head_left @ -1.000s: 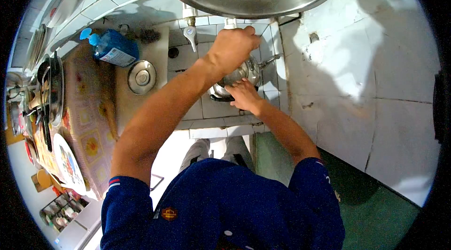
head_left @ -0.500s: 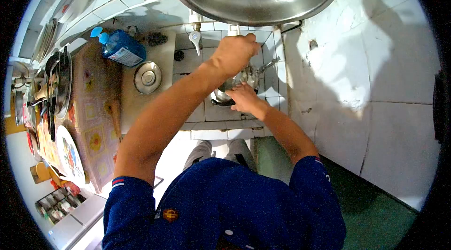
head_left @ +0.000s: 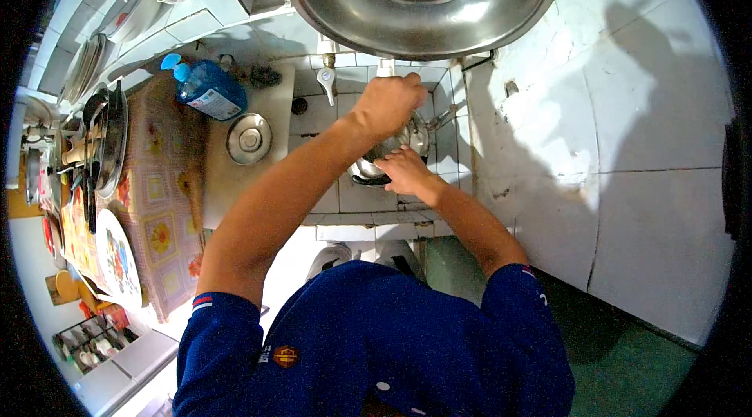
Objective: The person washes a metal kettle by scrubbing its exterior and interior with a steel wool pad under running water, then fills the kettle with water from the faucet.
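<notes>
Head view: in the tiled sink [head_left: 323, 196], the metal kettle [head_left: 420, 137] seems steadied by the spread fingers of the right hand [head_left: 408, 173]; by the curled left hand [head_left: 388, 106], what is pinched cannot be told, and stable support is called for.

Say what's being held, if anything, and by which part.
The right hand touches the metal pot; whether it or the left hand grips anything cannot be told.

White tiles [head_left: 650, 119] on the right: stained, chipped in spots, dark seams. Hard-edged shadows across them, bright patches between. Tiled sink [head_left: 319, 191] near centre, grout grimy. Floor [head_left: 611, 382] at lower right, green, dim. Left side: flowered, squared tablecloth [head_left: 166, 197]. Tiled shelf [head_left: 196, 27] at upper left, white.
</notes>
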Action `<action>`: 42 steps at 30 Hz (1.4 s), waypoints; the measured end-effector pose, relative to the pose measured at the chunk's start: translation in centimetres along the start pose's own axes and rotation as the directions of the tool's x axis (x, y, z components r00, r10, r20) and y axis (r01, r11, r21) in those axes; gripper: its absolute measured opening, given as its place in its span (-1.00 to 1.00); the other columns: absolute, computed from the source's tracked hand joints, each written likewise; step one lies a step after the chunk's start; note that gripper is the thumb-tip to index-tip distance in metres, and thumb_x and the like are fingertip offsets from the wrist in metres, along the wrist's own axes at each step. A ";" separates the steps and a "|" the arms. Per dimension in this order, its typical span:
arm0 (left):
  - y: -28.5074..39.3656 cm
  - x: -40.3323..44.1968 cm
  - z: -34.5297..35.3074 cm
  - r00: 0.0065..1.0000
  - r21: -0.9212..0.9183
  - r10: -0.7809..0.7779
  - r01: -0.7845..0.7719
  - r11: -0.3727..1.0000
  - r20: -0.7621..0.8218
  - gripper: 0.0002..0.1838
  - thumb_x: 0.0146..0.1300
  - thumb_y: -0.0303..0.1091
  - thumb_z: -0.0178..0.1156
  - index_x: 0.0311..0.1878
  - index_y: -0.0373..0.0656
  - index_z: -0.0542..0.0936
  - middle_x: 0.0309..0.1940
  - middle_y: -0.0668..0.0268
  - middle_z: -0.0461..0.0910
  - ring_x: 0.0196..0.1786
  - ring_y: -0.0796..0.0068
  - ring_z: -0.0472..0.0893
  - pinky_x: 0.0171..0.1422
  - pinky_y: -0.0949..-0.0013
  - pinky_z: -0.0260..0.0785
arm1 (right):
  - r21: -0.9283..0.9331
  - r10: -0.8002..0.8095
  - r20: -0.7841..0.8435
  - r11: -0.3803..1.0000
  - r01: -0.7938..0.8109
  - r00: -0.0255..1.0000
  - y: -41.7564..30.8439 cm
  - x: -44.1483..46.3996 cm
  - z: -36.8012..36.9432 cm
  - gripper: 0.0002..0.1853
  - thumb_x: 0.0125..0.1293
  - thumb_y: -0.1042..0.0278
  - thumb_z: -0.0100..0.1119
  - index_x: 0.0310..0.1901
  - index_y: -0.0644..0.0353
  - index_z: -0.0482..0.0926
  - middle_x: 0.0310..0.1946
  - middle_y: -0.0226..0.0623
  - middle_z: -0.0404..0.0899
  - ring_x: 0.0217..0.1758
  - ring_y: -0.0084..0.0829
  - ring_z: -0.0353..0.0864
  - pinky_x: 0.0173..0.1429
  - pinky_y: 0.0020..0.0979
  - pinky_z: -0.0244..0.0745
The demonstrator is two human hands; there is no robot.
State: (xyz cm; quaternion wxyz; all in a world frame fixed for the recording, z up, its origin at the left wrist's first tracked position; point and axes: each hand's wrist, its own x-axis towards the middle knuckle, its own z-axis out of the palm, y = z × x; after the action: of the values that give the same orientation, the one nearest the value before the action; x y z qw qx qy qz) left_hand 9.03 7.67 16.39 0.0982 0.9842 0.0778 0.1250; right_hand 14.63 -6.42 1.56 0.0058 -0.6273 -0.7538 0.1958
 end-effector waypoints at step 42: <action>0.4 -27.6 -1.1 0.831 -0.569 -0.546 0.401 0.718 -0.103 -0.87 0.05 -0.48 0.35 -0.29 -0.21 0.65 -0.24 0.12 0.64 -0.19 0.14 0.65 -0.14 0.26 0.52 | 0.145 -0.138 -0.041 0.979 0.142 0.990 -4.6 2.4 -1.4 -0.28 -0.01 -0.07 0.37 0.19 0.10 0.48 -0.07 -0.03 0.62 0.05 -0.05 0.56 0.24 -0.03 0.28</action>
State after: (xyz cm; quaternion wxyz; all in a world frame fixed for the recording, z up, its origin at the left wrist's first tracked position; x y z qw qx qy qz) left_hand -17.57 2.59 11.18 0.3803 0.8394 0.3043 0.2414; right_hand 10.16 -4.34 3.61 0.0775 -0.5735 -0.7793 0.2404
